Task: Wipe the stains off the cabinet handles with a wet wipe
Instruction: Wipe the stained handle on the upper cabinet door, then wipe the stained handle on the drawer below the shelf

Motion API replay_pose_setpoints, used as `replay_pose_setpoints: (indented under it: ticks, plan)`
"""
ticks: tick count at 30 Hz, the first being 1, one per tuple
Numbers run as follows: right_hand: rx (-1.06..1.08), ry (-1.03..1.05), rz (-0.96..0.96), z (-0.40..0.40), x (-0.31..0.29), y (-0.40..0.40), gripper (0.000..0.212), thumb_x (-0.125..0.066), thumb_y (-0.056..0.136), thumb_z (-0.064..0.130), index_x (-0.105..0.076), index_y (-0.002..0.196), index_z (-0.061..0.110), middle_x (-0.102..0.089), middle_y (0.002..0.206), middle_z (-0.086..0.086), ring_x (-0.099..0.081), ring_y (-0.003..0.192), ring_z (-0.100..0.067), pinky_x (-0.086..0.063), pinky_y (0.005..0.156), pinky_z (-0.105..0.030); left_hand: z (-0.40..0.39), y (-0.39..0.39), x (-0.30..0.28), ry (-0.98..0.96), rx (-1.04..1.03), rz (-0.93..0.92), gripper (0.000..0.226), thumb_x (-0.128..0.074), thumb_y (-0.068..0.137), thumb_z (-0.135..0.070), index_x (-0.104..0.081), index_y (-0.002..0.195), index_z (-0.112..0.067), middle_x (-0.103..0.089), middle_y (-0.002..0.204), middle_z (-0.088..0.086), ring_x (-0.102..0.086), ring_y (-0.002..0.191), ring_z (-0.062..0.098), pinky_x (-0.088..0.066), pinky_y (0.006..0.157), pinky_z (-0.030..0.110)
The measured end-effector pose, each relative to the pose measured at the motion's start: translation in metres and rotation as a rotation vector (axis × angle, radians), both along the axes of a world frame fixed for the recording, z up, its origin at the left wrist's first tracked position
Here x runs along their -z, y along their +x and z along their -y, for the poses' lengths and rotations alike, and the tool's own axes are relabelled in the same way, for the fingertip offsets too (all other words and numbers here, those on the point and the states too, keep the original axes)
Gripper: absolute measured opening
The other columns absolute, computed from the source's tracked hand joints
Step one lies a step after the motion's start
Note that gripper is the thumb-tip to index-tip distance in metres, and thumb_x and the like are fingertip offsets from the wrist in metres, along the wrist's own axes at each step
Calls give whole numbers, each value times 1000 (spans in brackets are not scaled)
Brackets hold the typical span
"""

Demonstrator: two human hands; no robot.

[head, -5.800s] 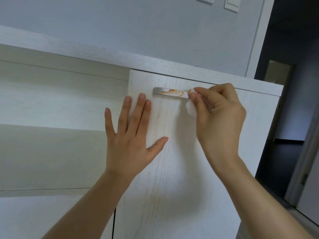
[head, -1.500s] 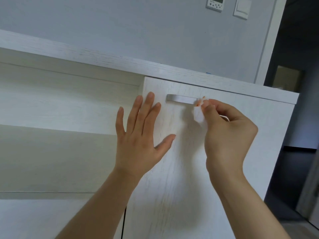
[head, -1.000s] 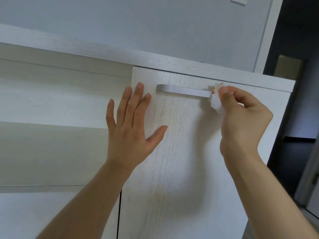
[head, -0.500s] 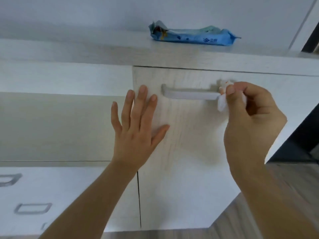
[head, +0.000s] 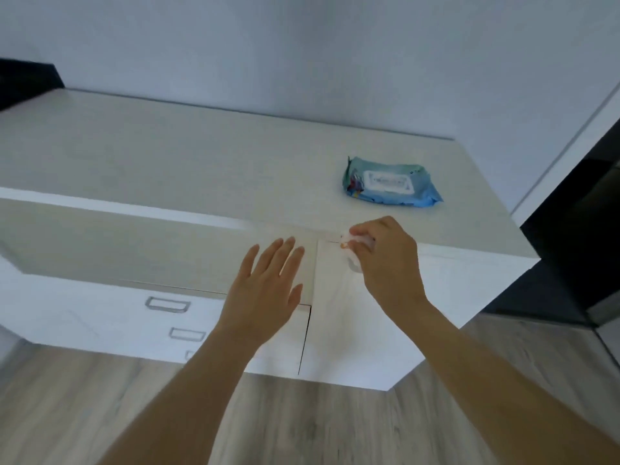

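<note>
My right hand (head: 385, 260) is shut on a crumpled white wet wipe (head: 349, 241) that carries an orange smear, held at the top edge of the white cabinet door (head: 339, 317). The door's handle is hidden from this high angle, behind my right hand. My left hand (head: 265, 293) is open with fingers spread, hovering in front of the cabinet just left of the door's edge; whether it touches the cabinet is unclear. Lower left on the cabinet front are drawer handles (head: 167, 303), grey and rectangular.
A blue pack of wet wipes (head: 389, 182) lies on the pale cabinet top (head: 201, 162), behind my right hand. A grey wall stands behind. A dark doorway (head: 577, 236) opens at the right. Wood-look flooring (head: 302, 424) runs below the cabinet.
The view has risen, now looking down on the cabinet top. The handle's orange stain was wiped off earlier. My right hand lifted with the wipe to the door's top edge; my left hand came off the door.
</note>
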State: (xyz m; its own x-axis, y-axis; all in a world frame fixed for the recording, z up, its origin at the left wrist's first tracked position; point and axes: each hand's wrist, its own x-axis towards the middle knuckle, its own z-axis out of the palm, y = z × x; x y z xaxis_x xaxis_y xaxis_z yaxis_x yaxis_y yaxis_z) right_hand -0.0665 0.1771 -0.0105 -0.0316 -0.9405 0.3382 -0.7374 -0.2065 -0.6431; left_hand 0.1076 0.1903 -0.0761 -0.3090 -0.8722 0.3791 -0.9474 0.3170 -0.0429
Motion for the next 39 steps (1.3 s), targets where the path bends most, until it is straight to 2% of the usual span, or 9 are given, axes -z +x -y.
replay_pose_setpoints:
  ticks: [3, 7, 11, 17, 21, 25, 30, 34, 39]
  plan:
    - [-40, 12, -99, 2, -11, 19, 15, -62, 88, 5, -67, 101, 5, -58, 100, -6, -50, 83, -10, -30, 75, -6, -8, 28, -23, 77, -50, 33, 56, -48, 97, -36, -37, 145, -11, -35, 151, 8, -30, 140, 22, -16, 116, 42]
    - [-106, -2, -131, -17, -40, 80, 12, -62, 87, 5, -69, 97, 5, -51, 90, 0, -49, 77, -11, -33, 67, -2, -38, 103, -60, 50, -87, 83, 54, -58, 92, -34, -47, 138, -8, -46, 143, 10, -40, 135, 24, -25, 112, 45]
    - [-95, -9, -142, -34, -52, 149, 11, -62, 85, 5, -70, 93, 7, -58, 93, -7, -51, 75, -13, -32, 65, -11, -65, 187, -80, 135, -162, 110, 59, -34, 99, -42, -23, 150, -15, -22, 156, 4, -16, 145, 18, -5, 117, 39]
    - [-98, 44, -133, -65, -48, 251, 9, -63, 84, 6, -70, 87, 9, -64, 98, -9, -58, 85, -18, -32, 65, -10, -113, 290, -89, 165, -162, 158, 59, -31, 100, -43, -18, 150, -17, -20, 157, 2, -13, 145, 18, -3, 117, 39]
    - [-130, 103, -111, -73, -42, 299, 12, -64, 83, 8, -70, 93, 10, -61, 100, -9, -58, 94, -20, -32, 68, -12, -112, 334, -93, 199, -162, 166, 59, -33, 99, -43, -19, 150, -16, -23, 156, 3, -15, 144, 19, -5, 116, 40]
    - [-146, 139, -131, -58, -33, 328, 14, -63, 84, 9, -69, 96, 10, -60, 103, -9, -57, 95, -20, -33, 69, -13, -94, 359, -85, 214, -136, 179, 58, -35, 99, -43, -23, 149, -16, -27, 154, 2, -19, 144, 18, -7, 116, 39]
    - [-118, 165, -105, -20, -11, 349, 14, -62, 85, 9, -69, 97, 10, -60, 103, -9, -57, 95, -20, -38, 75, -18, -57, 372, -56, 299, -112, 174, 58, -34, 99, -42, -18, 149, -18, -23, 156, 1, -15, 144, 17, -5, 117, 39]
    - [-84, 252, -60, 13, 27, 362, 13, -60, 85, 8, -69, 94, 11, -61, 102, -8, -57, 94, -20, -39, 75, -18, -26, 378, -26, 365, -85, 150, 58, -34, 99, -41, -18, 149, -18, -23, 155, 1, -15, 144, 17, -5, 117, 38]
    - [-69, 362, -99, 42, 82, 371, 15, -59, 86, 7, -69, 96, 11, -61, 103, -9, -57, 93, -20, -37, 74, -15, 8, 385, 24, 474, -49, 170, 58, -30, 101, -40, -11, 150, -18, -15, 157, 0, -10, 145, 14, -1, 117, 36]
